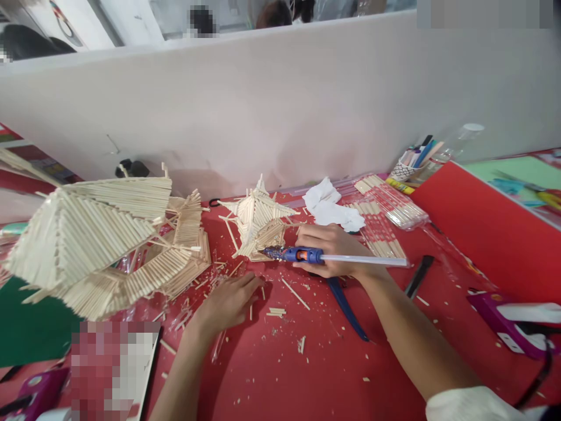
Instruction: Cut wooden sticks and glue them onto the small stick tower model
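My right hand [322, 248] is closed around a blue hot glue gun [311, 255]. A pale glue stick [363, 260] juts from its back toward the right. The gun's dark nozzle is at the lower front edge of a small pavilion model [256, 216] built of thin wooden sticks, with a pointed, star-shaped roof. My left hand [232, 301] rests low over the tabletop in front of this model, fingers stretched out toward the right. Short stick pieces [277, 312] lie close to its fingertips. Nothing shows in its grasp; the undersides of the fingers are hidden.
A larger stick pavilion [96, 228] stands at left. Crumpled white tissue [333, 207], packs of wooden sticks [392, 202] and a pen cup [407, 166] are at the back right. Scraps litter the red table [333, 374]. A pale partition [263, 105] rises behind.
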